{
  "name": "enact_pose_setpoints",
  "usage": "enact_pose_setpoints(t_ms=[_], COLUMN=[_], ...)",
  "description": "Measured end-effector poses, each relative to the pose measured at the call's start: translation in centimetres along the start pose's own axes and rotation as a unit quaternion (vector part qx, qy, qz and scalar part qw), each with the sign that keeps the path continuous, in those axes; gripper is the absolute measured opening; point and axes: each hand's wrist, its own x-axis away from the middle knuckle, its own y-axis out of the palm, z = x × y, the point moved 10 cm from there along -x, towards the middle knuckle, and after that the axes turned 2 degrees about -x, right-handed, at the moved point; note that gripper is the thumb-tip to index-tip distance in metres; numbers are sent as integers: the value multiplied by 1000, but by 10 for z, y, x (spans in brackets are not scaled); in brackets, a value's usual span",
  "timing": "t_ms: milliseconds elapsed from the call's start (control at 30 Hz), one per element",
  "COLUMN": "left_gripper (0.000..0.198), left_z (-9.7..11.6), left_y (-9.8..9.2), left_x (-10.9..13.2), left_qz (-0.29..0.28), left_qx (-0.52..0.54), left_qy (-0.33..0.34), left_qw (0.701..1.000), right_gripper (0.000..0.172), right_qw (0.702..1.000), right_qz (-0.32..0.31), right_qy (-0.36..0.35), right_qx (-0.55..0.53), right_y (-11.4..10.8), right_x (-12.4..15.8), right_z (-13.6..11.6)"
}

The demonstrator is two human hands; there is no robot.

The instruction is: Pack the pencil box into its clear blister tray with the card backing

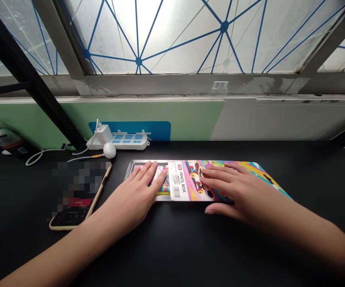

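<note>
left fingers [144,172] lying spread and open on a metal pencil tin [162,198], pressing flat without gripping; right fingers [220,179] stretching open across a colourful cardboard sleeve [187,179] labelled "pencil box", not closing on it. tin sticking partly out of the sleeve's left end, both lying flat on the black tabletop [172,247]. smartphone [70,217] lying near the tin, white power strip [127,142] sitting farther back against the wall.
</note>
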Motion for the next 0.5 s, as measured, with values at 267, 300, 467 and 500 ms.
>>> enact_pose_setpoints(t_ms=[267, 300, 467, 500], left_gripper=[59, 59, 59, 59], left_z=[3, 3, 1, 1], left_y=[-2, -2, -2, -2], left_x=[-3, -3, -1, -1], left_qz=[-13, -11, -1, -2], left_qx=[1, 5, 2, 0], left_qy=[0, -3, -1, 0], left_qw=[1000, 1000, 1000, 1000], right_gripper=[77, 76, 70, 68], right_qw=[999, 999, 998, 997], right_qz=[-19, -21, -64, -74], right_qy=[-36, -34, -17, -12], right_qx=[15, 14, -16, -22], right_y=[34, 35, 32, 30], right_x=[-27, -29, -21, -16], right_z=[-40, -40, -26, -21])
